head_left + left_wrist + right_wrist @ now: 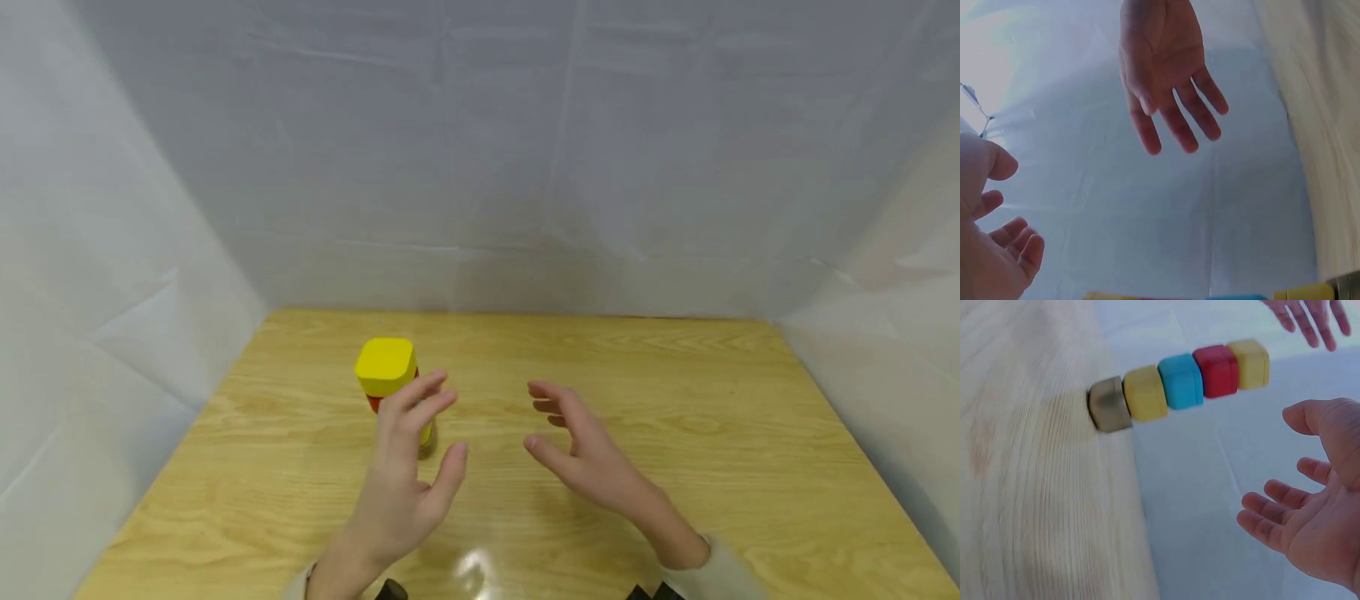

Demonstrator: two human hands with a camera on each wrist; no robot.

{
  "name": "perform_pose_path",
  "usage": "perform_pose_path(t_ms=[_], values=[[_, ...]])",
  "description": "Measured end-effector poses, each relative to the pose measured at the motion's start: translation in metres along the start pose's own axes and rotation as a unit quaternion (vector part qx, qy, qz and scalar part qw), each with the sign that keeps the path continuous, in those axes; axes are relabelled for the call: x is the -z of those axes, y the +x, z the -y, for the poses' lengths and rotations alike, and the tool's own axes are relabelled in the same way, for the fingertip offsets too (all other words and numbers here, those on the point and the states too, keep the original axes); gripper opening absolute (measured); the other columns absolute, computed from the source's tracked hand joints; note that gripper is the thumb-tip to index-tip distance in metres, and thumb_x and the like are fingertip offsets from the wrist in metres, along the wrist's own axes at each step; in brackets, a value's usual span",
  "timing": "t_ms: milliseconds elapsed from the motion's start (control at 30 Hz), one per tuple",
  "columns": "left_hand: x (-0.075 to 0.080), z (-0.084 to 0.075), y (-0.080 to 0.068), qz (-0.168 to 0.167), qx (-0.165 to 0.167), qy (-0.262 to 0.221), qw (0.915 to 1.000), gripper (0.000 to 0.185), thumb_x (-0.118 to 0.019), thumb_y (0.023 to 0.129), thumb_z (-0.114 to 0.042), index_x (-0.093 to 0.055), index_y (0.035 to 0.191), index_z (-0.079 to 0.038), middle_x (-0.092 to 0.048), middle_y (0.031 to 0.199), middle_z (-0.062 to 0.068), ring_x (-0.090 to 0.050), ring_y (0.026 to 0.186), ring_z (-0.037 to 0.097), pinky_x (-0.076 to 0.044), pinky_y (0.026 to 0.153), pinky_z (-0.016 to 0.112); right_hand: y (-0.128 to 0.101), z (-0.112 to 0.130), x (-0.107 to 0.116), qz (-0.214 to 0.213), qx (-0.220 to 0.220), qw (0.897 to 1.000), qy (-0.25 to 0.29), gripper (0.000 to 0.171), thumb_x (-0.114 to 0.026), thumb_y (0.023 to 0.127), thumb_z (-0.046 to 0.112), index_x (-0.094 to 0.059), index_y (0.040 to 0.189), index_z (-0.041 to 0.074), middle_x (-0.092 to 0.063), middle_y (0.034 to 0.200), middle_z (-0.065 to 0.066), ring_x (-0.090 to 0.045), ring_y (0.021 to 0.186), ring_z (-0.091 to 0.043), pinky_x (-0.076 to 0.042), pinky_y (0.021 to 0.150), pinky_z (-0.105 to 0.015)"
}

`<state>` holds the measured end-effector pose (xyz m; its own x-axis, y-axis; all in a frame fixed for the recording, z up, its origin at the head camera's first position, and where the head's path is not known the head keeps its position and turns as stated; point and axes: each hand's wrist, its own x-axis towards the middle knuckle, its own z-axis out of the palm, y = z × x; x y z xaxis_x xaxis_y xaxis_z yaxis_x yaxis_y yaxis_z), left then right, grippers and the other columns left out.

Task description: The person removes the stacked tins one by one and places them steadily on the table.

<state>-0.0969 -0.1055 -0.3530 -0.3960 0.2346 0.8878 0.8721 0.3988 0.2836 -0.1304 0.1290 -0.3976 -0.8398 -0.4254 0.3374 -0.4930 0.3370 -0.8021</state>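
A tower of several rounded blocks stands upright on the wooden table, left of the middle. Its yellow top block [386, 360] shows in the head view, with a red block [1216, 371], a blue block [1180, 382], a second yellow block [1145, 394] and a brownish bottom block [1109, 405] below it in the right wrist view. My left hand [405, 479], fingers spread, is nearest the tower and hides its lower part in the head view. Across a gap, my right hand [592, 458] hovers above the table with fingers loosely bent. Neither hand holds anything.
The light wooden table [712, 433] ends at a straight back edge. A pale wrinkled sheet [525, 150] hangs behind it and along both sides. Small dark objects [656, 592] show at the bottom edge of the head view.
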Motion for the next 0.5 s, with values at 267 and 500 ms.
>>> perform_pose_path(t_ms=[267, 500], values=[[0.016, 0.025, 0.002, -0.111, 0.001, 0.089, 0.9899, 0.044, -0.055, 0.097, -0.022, -0.044, 0.121, 0.013, -0.042, 0.13, 0.035, -0.034, 0.122, 0.04, -0.019, 0.098, 0.033, 0.016, 0.014, -0.017, 0.015, 0.007, 1.0, 0.005, 0.061, -0.065, 0.096, 0.014, -0.036, 0.149, 0.005, -0.042, 0.15, -0.008, -0.047, 0.131, -0.025, -0.043, 0.106, -0.051], [0.033, 0.051, -0.007, -0.049, 0.106, 0.049, 0.9919, 0.071, -0.057, 0.098, -0.038, -0.028, 0.142, 0.01, -0.027, 0.148, 0.029, -0.022, 0.137, 0.035, -0.021, 0.107, 0.039, 0.036, 0.023, -0.029, 0.013, 0.014, 1.0, 0.011, 0.061, -0.064, 0.097, 0.016, -0.035, 0.15, 0.005, -0.04, 0.15, -0.009, -0.046, 0.131, -0.024, -0.042, 0.107, -0.05]])
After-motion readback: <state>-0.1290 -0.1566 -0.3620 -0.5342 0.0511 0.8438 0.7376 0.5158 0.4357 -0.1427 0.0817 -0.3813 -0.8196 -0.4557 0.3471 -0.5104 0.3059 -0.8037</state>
